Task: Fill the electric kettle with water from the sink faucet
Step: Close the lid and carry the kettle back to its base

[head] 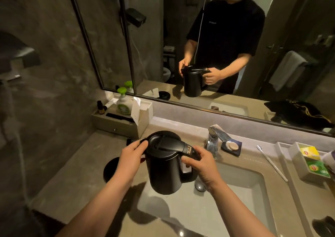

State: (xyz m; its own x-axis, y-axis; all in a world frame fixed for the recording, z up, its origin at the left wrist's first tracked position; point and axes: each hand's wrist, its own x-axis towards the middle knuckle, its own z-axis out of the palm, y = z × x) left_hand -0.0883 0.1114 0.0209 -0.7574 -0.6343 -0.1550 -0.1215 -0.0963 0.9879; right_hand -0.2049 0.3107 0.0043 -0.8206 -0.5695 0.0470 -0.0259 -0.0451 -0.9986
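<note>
A black electric kettle [165,168] hangs upright over the left part of the grey sink basin [241,197], its lid down. My right hand [201,162] grips the kettle's handle at the top. Fingers of my left hand [131,157] rest on the spout and lid rim on the kettle's left side. The chrome faucet [214,140] stands behind the basin, to the right of the kettle, with no water running. The drain plug [200,186] shows just below my right wrist.
The kettle's round black base [110,169] lies on the counter at left. Behind it sits a tray with a green-capped soap bottle [122,102]. A soap dish [233,146], a toothbrush [272,162] and a box of tea bags [313,162] are at right. A mirror covers the wall.
</note>
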